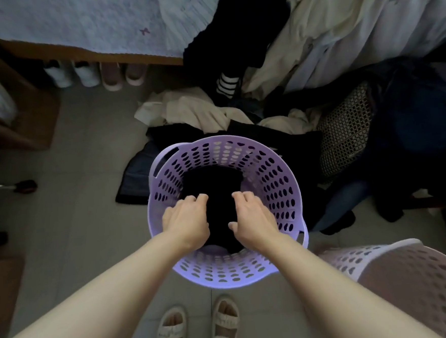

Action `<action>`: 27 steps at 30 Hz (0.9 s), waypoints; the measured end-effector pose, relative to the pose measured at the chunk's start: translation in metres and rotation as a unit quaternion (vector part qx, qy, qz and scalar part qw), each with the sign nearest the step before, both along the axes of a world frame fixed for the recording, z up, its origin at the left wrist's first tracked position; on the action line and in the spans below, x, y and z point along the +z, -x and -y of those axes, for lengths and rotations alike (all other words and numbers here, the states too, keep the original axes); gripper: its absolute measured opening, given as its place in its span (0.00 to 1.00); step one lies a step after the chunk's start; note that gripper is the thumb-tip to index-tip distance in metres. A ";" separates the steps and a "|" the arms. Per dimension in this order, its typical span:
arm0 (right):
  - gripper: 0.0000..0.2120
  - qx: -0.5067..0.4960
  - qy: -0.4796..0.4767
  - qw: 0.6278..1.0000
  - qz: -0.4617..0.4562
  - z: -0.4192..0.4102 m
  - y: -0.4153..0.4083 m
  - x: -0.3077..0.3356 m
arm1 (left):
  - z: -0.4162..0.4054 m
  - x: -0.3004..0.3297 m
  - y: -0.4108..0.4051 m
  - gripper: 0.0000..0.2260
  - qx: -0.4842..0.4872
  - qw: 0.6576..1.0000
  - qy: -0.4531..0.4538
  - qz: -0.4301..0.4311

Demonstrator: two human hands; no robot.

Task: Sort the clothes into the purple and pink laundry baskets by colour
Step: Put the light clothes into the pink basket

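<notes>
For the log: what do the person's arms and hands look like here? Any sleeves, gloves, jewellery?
Both forearms are bare right up to the bottom edge of the head view, with no sleeve visible. The left hand and right hand wear no gloves. No rings, watch or bracelet can be seen on the fingers or wrists. Nails look short and unpainted, though the dim light makes that uncertain.

Left hand (186,221): forearm bare, extended forward and down, palm down, fingers curled at the tips. Right hand (251,217): forearm bare, extended likewise, palm down, fingers bent, thumb pointing inward toward the left. Hands lie side by side, apart. Grip cannot be confirmed on either.
</notes>
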State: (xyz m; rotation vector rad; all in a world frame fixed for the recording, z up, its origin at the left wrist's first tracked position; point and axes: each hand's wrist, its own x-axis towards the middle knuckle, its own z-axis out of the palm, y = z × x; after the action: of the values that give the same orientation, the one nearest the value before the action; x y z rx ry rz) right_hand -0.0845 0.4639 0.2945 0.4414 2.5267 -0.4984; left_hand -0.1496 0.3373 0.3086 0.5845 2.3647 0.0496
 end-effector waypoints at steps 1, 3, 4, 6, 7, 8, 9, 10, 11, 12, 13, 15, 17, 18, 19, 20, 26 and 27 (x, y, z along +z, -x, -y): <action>0.29 -0.005 0.005 1.000 0.004 0.005 -0.006 0.004 | 0.000 0.004 -0.003 0.24 -0.006 1.000 0.000 0.004; 0.29 -0.019 0.019 1.000 0.013 0.014 -0.018 0.014 | 0.003 0.013 -0.010 0.23 -0.014 1.000 0.000 0.007; 0.29 -0.026 0.026 0.999 0.017 0.018 -0.024 0.020 | 0.004 0.018 -0.013 0.23 -0.020 1.000 -0.002 0.006; 0.29 -0.041 0.028 0.999 0.018 0.023 -0.035 0.031 | 0.008 0.029 -0.019 0.22 -0.030 1.000 -0.008 0.000; 0.29 -0.051 0.028 0.998 0.016 0.025 -0.041 0.038 | 0.009 0.035 -0.022 0.22 -0.037 0.999 -0.011 -0.001; 0.29 -0.060 0.026 0.998 0.014 0.026 -0.045 0.043 | 0.010 0.039 -0.025 0.22 -0.044 0.999 -0.013 -0.005; 0.29 -0.068 0.026 0.997 0.011 0.026 -0.049 0.048 | 0.011 0.043 -0.027 0.22 -0.051 0.999 -0.015 -0.008; 0.29 -0.078 0.027 0.997 0.008 0.026 -0.055 0.052 | 0.011 0.046 -0.030 0.21 -0.059 0.998 -0.017 -0.011; 0.29 -0.090 0.028 0.996 0.004 0.026 -0.061 0.057 | 0.011 0.049 -0.034 0.21 -0.069 0.997 -0.019 -0.015; 0.28 -0.100 0.028 0.995 -0.001 0.025 -0.066 0.061 | 0.010 0.051 -0.037 0.21 -0.075 0.997 -0.021 -0.017; 0.28 -0.110 0.027 0.993 -0.007 0.024 -0.073 0.064 | 0.008 0.052 -0.041 0.21 -0.083 0.996 -0.024 -0.020; 0.28 -0.136 0.025 0.990 -0.015 0.022 -0.087 0.069 | 0.003 0.055 -0.053 0.21 -0.102 0.994 -0.029 -0.021; 0.28 -0.161 0.024 0.986 -0.021 0.019 -0.101 0.070 | -0.004 0.055 -0.066 0.21 -0.121 0.992 -0.034 -0.026; 0.28 -0.172 0.024 0.985 -0.023 0.018 -0.108 0.070 | -0.007 0.055 -0.072 0.21 -0.129 0.991 -0.036 -0.027; 0.28 -0.183 0.027 0.983 -0.024 0.016 -0.117 0.069 | -0.010 0.053 -0.080 0.21 -0.137 0.990 -0.038 -0.025; 0.27 -0.192 0.027 0.981 -0.026 0.014 -0.125 0.066 | -0.013 0.052 -0.088 0.21 -0.144 0.988 -0.040 -0.022; 0.25 -0.248 0.040 0.968 -0.024 -0.004 -0.183 0.039 | -0.034 0.025 -0.148 0.21 -0.182 0.983 -0.040 -0.003; 0.25 -0.252 0.044 0.967 -0.024 -0.007 -0.192 0.034 | -0.037 0.019 -0.157 0.21 -0.182 0.982 -0.040 -0.002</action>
State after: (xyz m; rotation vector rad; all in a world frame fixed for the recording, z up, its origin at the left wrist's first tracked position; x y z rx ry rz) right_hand 0.1077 0.4708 0.3284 1.0581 2.4145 -0.8104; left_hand 0.0070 0.3748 0.3277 1.0486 2.2313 -0.0221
